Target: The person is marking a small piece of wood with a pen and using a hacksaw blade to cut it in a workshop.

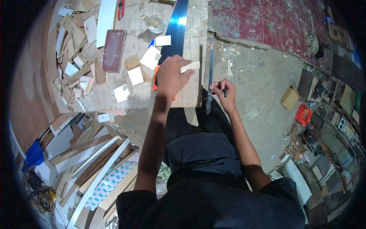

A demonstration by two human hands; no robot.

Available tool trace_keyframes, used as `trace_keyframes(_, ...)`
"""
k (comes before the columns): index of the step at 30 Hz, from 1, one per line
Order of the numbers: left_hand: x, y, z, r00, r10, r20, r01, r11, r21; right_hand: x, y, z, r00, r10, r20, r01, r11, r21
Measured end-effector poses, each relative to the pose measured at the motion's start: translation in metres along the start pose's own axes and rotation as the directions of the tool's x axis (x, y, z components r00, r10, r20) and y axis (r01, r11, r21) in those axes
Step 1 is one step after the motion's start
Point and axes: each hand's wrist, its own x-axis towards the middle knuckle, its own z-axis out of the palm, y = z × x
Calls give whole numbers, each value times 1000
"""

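My left hand (170, 77) is over the workbench near its right edge, fingers closed on a small pale wood piece (190, 67). Beneath that hand lies a handsaw with a wide dark shiny blade (176, 34); orange parts (155, 78), apparently its handle, show beside my wrist. Just off the bench edge, my right hand (224, 92) is closed on a thin dark stick (225, 94), perhaps a pencil, mostly hidden by the fingers. Close by its fingertips stands a long narrow metal strip (211, 63) with a wrapped lower end (208, 105); whether they touch, I cannot tell.
Wood offcuts (72, 45) are heaped on the bench's left. A reddish-brown block (114, 50), white-faced pieces (135, 75) and a clear jar (155, 24) lie nearer the middle. Boards (91, 160) are stacked at lower left. A red basket (303, 114) sits on the right.
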Motion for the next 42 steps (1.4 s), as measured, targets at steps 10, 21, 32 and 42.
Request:
trace_keyframes(10, 32, -53, 90, 996, -63, 64, 70, 991, -112, 16, 31, 11, 994, 19, -108, -24, 998, -53)
trace_keyframes(21, 6, -58, 63, 891, -295, 345, 453, 631, -630, 22, 26, 51, 993, 34, 111, -55, 979, 196)
trace_keyframes(32, 4, -54, 57, 806, -204, 555, 591, 234, -772, 26, 10, 42, 990, -10, 143, 2, 999, 53)
trace_keyframes(42, -17, -37, 50, 849, -373, 375, 509, 383, -771, 83, 9, 28, 822, -544, 170, 457, 451, -767)
